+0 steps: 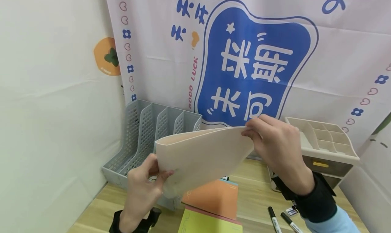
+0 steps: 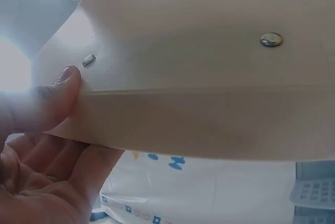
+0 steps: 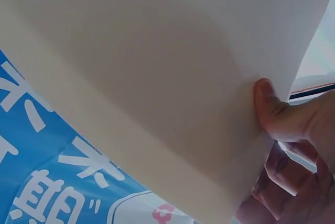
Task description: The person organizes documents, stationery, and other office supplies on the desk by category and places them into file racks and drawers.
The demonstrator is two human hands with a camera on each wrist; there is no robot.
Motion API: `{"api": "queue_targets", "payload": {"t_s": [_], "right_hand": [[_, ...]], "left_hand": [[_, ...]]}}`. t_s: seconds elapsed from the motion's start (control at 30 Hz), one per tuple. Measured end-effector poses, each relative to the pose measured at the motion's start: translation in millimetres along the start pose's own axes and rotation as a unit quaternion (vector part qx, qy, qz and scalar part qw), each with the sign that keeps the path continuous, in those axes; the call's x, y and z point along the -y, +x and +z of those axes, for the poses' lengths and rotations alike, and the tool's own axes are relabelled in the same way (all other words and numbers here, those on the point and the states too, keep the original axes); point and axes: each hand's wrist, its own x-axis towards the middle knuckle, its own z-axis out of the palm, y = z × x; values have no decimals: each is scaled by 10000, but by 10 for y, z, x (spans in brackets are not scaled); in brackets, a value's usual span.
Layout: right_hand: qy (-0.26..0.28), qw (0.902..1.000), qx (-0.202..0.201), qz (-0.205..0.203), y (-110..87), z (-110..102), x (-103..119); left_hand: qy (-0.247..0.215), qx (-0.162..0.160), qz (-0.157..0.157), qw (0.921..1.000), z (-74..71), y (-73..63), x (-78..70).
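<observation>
A cream file folder [image 1: 204, 158] is held up in the air between both hands, its folded spine toward the left. My left hand [image 1: 143, 187] grips the spine end, thumb on one face and fingers behind. In the left wrist view the thumb lies beside one of two round metal rivets [image 2: 271, 40] near the spine crease. My right hand [image 1: 276, 146] pinches the upper far corner; in the right wrist view its thumb presses the plain cover [image 3: 157, 77] with the fingers behind. The folder's inside is mostly hidden.
Behind the left hand stands a grey perforated file rack [image 1: 131, 148] with upright dividers. An orange notebook [image 1: 213, 199] and a yellow one [image 1: 207, 222] lie on the wooden table [image 1: 253, 182]. Black-capped markers [image 1: 274, 219] lie at right, near a beige desk organizer [image 1: 323, 148] with a drawer.
</observation>
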Motion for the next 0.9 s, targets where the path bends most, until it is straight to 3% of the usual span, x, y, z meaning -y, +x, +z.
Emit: {"api": "queue_targets", "payload": {"t_s": [0.47, 0.67, 0.9], "right_hand": [[423, 9990, 4, -120, 253, 124, 107], [632, 9978, 90, -169, 365, 221, 191], [669, 9974, 166, -191, 506, 278, 295]], "left_hand": [[680, -278, -240, 9970, -217, 146, 80], [846, -469, -469, 9942, -340, 151, 113], [917, -637, -516, 9924, -436, 149, 147]]}}
